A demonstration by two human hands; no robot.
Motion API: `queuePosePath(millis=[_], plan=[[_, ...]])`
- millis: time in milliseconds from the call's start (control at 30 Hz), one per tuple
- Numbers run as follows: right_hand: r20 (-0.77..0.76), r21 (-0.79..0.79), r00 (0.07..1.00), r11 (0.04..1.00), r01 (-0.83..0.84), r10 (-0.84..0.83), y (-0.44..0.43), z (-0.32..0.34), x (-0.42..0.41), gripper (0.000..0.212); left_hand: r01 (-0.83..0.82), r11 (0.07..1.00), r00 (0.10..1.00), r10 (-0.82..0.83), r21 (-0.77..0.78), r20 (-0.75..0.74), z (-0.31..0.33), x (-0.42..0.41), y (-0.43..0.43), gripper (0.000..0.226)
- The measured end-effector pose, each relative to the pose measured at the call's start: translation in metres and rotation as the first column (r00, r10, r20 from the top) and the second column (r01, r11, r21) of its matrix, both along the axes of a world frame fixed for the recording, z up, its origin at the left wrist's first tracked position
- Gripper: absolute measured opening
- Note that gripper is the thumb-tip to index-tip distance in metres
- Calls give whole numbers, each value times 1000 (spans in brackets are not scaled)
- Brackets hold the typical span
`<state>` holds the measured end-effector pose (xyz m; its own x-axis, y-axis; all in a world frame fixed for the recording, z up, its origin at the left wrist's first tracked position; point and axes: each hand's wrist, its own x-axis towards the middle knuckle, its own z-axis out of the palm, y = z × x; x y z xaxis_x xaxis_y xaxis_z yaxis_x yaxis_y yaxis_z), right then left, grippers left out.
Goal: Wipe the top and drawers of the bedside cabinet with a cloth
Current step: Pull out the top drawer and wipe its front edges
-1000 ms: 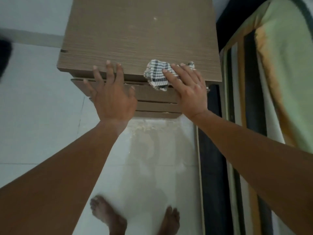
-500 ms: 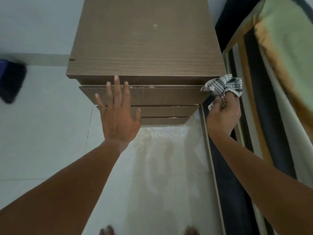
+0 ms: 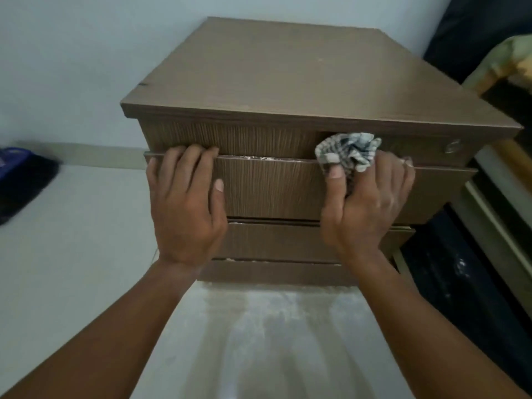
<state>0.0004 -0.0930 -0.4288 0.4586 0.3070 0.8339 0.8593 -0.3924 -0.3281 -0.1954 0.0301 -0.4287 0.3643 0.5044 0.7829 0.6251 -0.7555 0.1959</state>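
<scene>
Cabinet [image 3: 288, 82] woodgrain drawer [image 3: 273, 185] gripped by both hands, right [image 3: 371, 203] seemingly bunching checked cloth [image 3: 348, 151]

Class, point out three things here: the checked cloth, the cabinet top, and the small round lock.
checked cloth [image 3: 349, 149], head view, middle of the bunched fabric
cabinet top [image 3: 288, 70], head view, bare centre
round lock [image 3: 452, 146], head view, its face

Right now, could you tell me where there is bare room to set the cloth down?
The brown wood-grain cabinet top is bare from wall to front edge. The pale floor left of the cabinet is free up to the dark blue object. The drawer fronts are crowded: left hand, right hand, checked cloth.
</scene>
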Motion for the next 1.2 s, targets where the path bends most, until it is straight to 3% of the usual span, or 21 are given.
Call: queuePosePath(millis=[67, 267, 367, 533, 667, 767, 833, 967, 1100, 1200], plan=[[69, 2, 995, 998, -70, 69, 26, -4, -21, 46, 12, 996, 997, -18, 85, 76, -13, 5, 9, 33], [205, 15, 951, 971, -238, 230, 91, -18, -84, 28, -20, 964, 973, -42, 266, 227, -40, 14, 30, 28], [254, 33, 936, 965, -262, 245, 100, -18, -87, 29, -42, 961, 970, -27, 275, 244, -41, 11, 39, 32], [335, -98, 909, 969, -228, 248, 84, -12, -63, 31, -89, 974, 973, 39, 211, 228, -34, 13, 27, 34], [266, -103, 951, 986, -133, 156, 42, -20, -29, 30, -221, 975, 966, 220, -12, 138, -29, 22, -8, 55], [213, -131, 973, 990, -59, 86, 3, -23, -1, 28, -262, 958, 957, 273, -112, 101, -21, 27, -39, 55], [190, -151, 980, 988, -23, 52, -20, -19, 12, 29, -216, 970, 974, 222, -109, 52, -10, 35, -61, 52], [137, -120, 991, 993, 23, -6, -54, -7, 35, 29, -43, 998, 980, 34, -39, -199, 18, 63, -98, 47], [6, 2, 996, 996, 91, -91, -85, -4, 69, 30, -88, 996, 966, 79, -26, -247, 34, 74, -118, 32], [-199, 231, 979, 973, -2, 50, -97, -18, 78, 26, -126, 992, 963, 129, 27, -236, 34, 68, -122, 35]])
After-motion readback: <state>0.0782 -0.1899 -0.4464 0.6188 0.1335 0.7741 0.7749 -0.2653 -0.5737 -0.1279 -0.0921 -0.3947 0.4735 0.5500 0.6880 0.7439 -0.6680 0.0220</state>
